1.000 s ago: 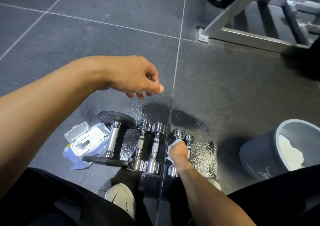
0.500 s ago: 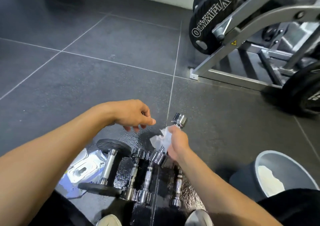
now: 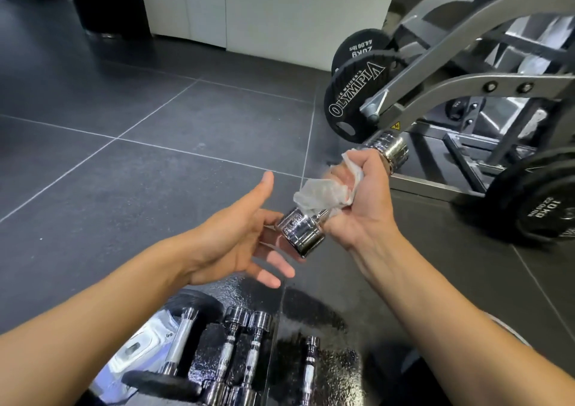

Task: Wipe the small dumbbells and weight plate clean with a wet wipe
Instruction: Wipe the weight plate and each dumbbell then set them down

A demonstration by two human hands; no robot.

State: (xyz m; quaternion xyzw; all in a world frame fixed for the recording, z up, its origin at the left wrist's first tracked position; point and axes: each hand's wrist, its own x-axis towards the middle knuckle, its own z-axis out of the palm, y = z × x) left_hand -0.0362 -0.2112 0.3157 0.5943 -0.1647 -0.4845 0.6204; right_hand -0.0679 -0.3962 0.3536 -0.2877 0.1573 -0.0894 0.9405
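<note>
"Chrome dumbbell (image 3: 298,234) in the middle of the frame: is it off the floor?"

"Yes, it is up in the air and tilted, one head low near the centre, the other higher toward the right. The right hand (image 3: 364,200) has its fingers curled round the handle, with the white wet wipe (image 3: 323,195) bunched between palm and bar."

"And the left hand (image 3: 236,243)?"

"Spread wide, thumb up, fingers straight, holding nothing. Its fingers sit right at the lower head; whether they touch it I cannot tell."

"What lies along the bottom of the frame?"

"Three more chrome dumbbells (image 3: 253,352) on the dark tiled floor (image 3: 124,187), two side by side and one apart to their right, on a wet, shiny patch (image 3: 311,315). Left of them lies a black-ended dumbbell (image 3: 180,343), and just left of that a wipes packet (image 3: 137,349), partly hidden by the left forearm."

"Upper right?"

"A grey machine frame (image 3: 466,72) carrying black weight plates (image 3: 351,94), one printed OLYMPIA. Another black plate, marked 10KG, sits at the right edge."
</note>
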